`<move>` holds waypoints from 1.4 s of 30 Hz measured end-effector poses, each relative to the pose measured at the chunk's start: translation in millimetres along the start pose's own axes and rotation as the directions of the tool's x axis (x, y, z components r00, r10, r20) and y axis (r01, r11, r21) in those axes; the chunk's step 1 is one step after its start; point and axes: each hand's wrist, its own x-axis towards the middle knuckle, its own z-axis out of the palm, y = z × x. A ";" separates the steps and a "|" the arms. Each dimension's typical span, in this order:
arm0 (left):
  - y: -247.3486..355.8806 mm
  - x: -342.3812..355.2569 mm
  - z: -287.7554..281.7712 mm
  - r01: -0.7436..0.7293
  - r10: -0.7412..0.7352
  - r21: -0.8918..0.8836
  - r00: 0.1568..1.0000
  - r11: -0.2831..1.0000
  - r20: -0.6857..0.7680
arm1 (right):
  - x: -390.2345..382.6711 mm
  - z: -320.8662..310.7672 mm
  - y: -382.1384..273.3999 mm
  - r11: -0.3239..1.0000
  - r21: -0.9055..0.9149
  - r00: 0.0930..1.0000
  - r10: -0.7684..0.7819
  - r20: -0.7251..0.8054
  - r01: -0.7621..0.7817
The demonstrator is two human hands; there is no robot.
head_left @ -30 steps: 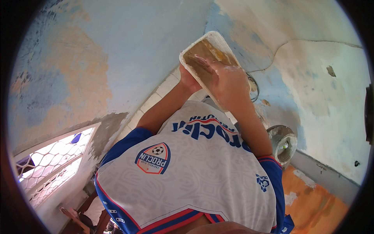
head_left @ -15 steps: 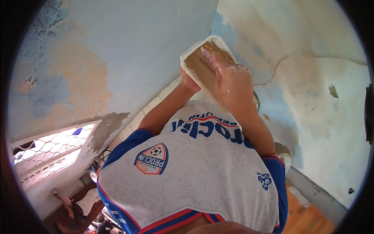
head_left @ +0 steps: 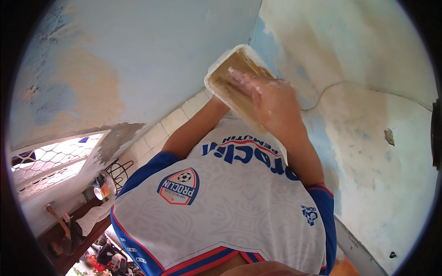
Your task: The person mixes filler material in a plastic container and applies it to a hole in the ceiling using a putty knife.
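A tan, rectangular plastering float [head_left: 239, 99], its rim caked with white plaster, is held tilted in front of my chest. My right hand [head_left: 276, 99] is closed on its near face, white smears on the knuckles and fingers; motion blurs the fingertips, and a handle is hidden under the palm. Behind the float's left edge is my left hand [head_left: 219, 105]. Only its wrist side shows, and the fingers are out of sight behind the float.
Patchy blue-and-tan walls [head_left: 175, 55] meet in a corner ahead. A cable [head_left: 340, 84] runs along the right wall [head_left: 368, 133]. White tiles [head_left: 156, 135] edge the left wall. At lower left are a grilled window [head_left: 53, 161], a white cup [head_left: 99, 192] and a wire rack [head_left: 120, 174].
The float and both hands have shifted slightly left in view. My left hand is now more hidden behind the float. The view has turned, bringing the cup and rack further into sight.
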 end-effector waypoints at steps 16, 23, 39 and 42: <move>34.8 89.1 -23.1 0.270 -0.268 -0.023 0.962 0.963 0.057 | 68.6 32.1 18.4 0.925 -0.211 0.944 0.328 0.019 -0.317; 63.9 128.8 -35.7 0.374 -0.369 -0.034 0.924 0.927 0.104 | 96.8 45.6 18.4 0.931 -0.065 0.869 0.309 -0.386 -0.360; 102.4 150.0 -25.3 0.424 -0.413 -0.044 0.897 0.905 0.160 | 139.2 60.7 -10.8 0.793 -0.120 0.753 0.504 -0.423 -0.597; 106.8 150.0 -10.9 0.421 -0.404 -0.078 0.899 0.904 0.170 | 145.5 60.7 -18.8 0.756 -0.137 0.726 0.538 -0.429 -0.640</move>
